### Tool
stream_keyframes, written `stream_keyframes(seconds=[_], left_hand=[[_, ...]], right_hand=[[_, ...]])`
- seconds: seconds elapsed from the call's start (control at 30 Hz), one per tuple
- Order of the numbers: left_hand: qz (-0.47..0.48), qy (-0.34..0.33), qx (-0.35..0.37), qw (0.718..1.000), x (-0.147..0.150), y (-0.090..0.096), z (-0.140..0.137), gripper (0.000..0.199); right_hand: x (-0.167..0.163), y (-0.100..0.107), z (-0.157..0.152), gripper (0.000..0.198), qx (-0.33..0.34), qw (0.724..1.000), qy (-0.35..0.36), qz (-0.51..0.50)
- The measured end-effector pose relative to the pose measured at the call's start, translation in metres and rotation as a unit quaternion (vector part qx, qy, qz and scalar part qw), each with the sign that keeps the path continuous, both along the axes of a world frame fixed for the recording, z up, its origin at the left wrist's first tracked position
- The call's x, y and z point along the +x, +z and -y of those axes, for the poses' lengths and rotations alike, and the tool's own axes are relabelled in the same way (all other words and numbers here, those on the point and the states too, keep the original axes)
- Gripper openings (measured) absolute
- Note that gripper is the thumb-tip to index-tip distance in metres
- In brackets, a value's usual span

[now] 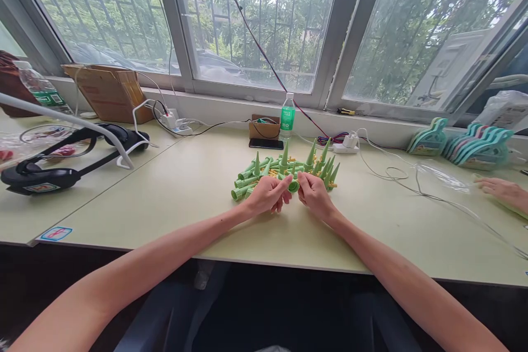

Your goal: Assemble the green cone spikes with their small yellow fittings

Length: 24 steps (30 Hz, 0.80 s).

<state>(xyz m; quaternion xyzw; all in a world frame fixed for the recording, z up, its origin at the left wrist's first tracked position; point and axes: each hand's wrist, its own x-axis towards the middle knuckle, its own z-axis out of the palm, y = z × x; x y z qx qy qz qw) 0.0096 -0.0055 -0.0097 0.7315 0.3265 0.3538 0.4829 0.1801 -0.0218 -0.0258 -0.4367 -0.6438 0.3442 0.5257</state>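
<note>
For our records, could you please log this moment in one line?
left hand: curled beside green piece | right hand: curled opposite, grips unclear | green parts: clustered near hands | bottle: upright near window

Across two pale tabletops (pixel 185 192), meeting at a seam on the left: near the middle, a heap of green tubes (pixel 239 193) and green cones (pixel 284 162), several pointing upward, mixed with yellow pieces (pixel 335 185). Behind the heap, a dark phone (pixel 266 144) lying flat before a small brown box (pixel 264 130), with an upright bottle (pixel 287 118) beside it. Toward the right, a white power strip (pixel 345 147), loose cables (pixel 421 193), a clear bag (pixel 445 176) and two bunches of hangers (pixel 476 146). On the left tabletop, a black headset (pixel 45 176) and a larger cardboard box (pixel 99 93).
</note>
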Motion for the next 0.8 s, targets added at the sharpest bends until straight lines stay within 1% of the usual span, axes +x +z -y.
stream_keyframes(seconds=[0.53,0.8], left_hand=[[-0.012,-0.009,0.050,0.999,-0.0028,-0.0009,-0.0008,0.063],[-0.031,-0.005,0.065,0.997,-0.0036,-0.0003,-0.0001,0.055]], right_hand=[[-0.0002,0.0007,0.0010,0.050,-0.003,1.000,-0.018,0.016],[0.0004,-0.0007,-0.0005,0.052,0.000,1.000,-0.019,0.018]])
